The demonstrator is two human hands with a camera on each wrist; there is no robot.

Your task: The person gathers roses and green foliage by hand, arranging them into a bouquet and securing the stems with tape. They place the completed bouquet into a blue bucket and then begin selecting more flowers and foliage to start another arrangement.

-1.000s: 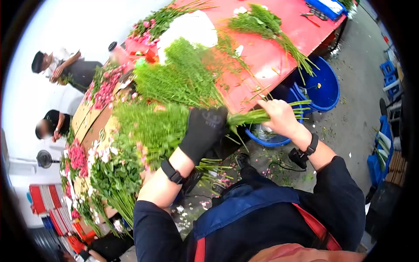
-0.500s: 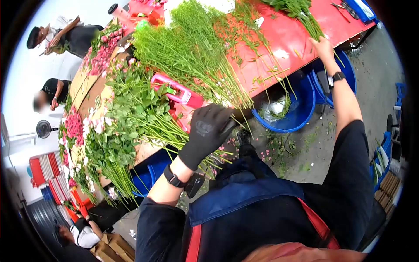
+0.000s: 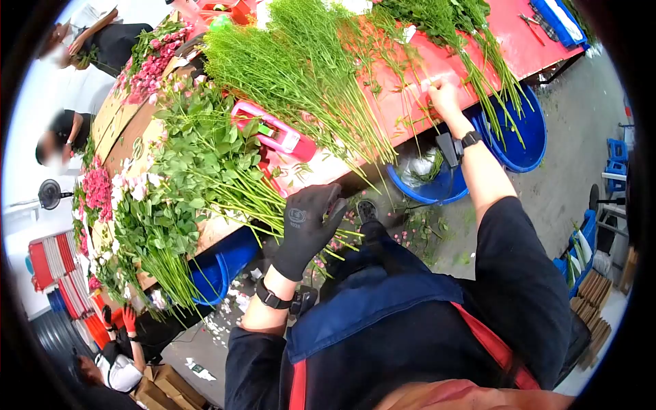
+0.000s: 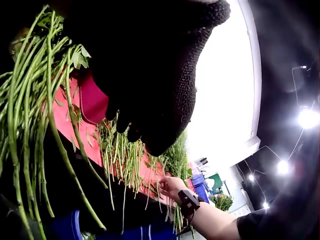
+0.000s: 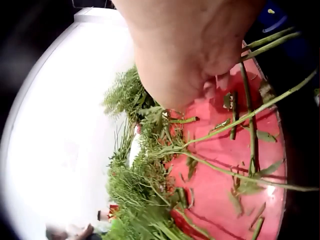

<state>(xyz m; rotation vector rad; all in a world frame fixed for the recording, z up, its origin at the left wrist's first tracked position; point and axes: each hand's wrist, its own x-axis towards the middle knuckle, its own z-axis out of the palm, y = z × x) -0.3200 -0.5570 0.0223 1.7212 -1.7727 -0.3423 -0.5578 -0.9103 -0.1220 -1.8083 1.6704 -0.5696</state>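
Observation:
In the head view my left hand, in a black glove, hovers at the table's front edge with fingers loosely bent around nothing. It is beside the cut ends of leafy rose stems. My bare right hand is low over the red table, among loose green sprigs. In the right wrist view its fingertips are relaxed near scattered stem pieces, partly hidden by the palm. Feathery green stems lie spread between the hands. Trimmed bunches of greenery lie farther right.
A pink tool with a handle sits between the roses and greenery. Blue buckets stand under the table edge. Pink roses lie at the left; pliers and a blue tray are at the far right. Other people work beyond.
A held green bunch was carried right and laid beside another on the table. My right hand then let go and came back left; my left hand moved slightly left and down.

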